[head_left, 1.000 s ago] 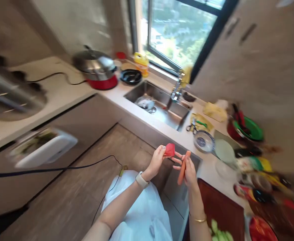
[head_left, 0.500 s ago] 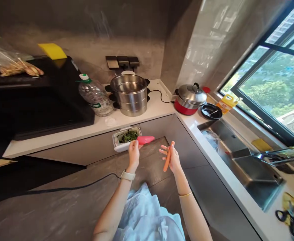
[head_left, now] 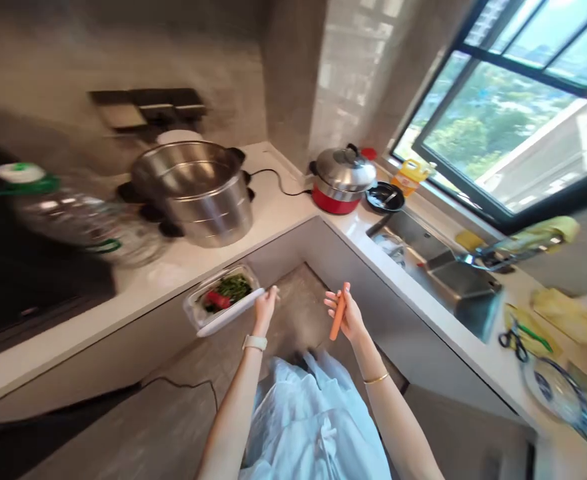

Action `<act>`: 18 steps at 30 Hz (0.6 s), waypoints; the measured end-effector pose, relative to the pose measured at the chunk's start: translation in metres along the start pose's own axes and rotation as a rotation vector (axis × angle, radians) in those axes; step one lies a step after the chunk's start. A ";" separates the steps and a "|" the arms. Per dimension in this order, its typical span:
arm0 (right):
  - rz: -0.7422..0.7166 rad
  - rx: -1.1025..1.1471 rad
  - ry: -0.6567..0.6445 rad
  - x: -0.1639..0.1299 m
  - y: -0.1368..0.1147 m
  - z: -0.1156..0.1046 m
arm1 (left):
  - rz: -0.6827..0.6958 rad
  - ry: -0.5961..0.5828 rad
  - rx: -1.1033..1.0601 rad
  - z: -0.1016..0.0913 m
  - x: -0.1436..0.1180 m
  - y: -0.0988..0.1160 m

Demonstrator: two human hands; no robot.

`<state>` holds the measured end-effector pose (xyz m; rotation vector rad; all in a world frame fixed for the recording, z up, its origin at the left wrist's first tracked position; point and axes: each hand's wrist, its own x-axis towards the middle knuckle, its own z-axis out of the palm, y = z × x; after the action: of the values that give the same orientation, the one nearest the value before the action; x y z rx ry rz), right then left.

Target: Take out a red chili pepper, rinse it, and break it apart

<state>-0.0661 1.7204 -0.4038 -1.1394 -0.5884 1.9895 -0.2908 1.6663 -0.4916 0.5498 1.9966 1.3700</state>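
My right hand (head_left: 349,319) holds an orange-pink sausage (head_left: 338,315), pinned upright under the thumb with the other fingers spread to the left. My left hand (head_left: 265,308) hovers by the right end of a white waste bin (head_left: 212,328) that hangs on the cabinet front. Its fingers are loosely curled and nothing shows in them. Inside the bin, a red wrapper (head_left: 218,300) lies on green leafy scraps (head_left: 235,287).
A steel steamer pot (head_left: 213,210) and a large plastic bottle (head_left: 88,217) stand on the counter. Around the corner are a red lidded pot (head_left: 334,200), a black pan (head_left: 385,197), the sink (head_left: 453,280), scissors (head_left: 514,340) and a plate (head_left: 556,393).
My left hand has let go of the red wrapper, which now lies in the bin. My right hand keeps the sausage. The view has swung to the right.
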 end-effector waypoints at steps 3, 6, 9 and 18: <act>-0.106 0.101 0.063 -0.005 -0.028 -0.031 | 0.077 -0.375 -0.079 0.089 -0.033 0.028; -0.254 0.190 0.169 -0.019 -0.056 -0.075 | 0.156 -0.721 -0.252 0.166 -0.085 0.059; -0.466 0.307 0.304 -0.044 -0.077 -0.134 | 0.162 -1.055 -0.222 0.230 -0.146 0.078; -0.876 0.434 1.063 -0.166 -0.088 -0.321 | 0.575 -1.668 0.139 0.371 -0.348 0.063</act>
<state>0.2986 1.6492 -0.4152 -1.1727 -0.0281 0.5619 0.2164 1.7059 -0.4296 1.6686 0.5188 0.4899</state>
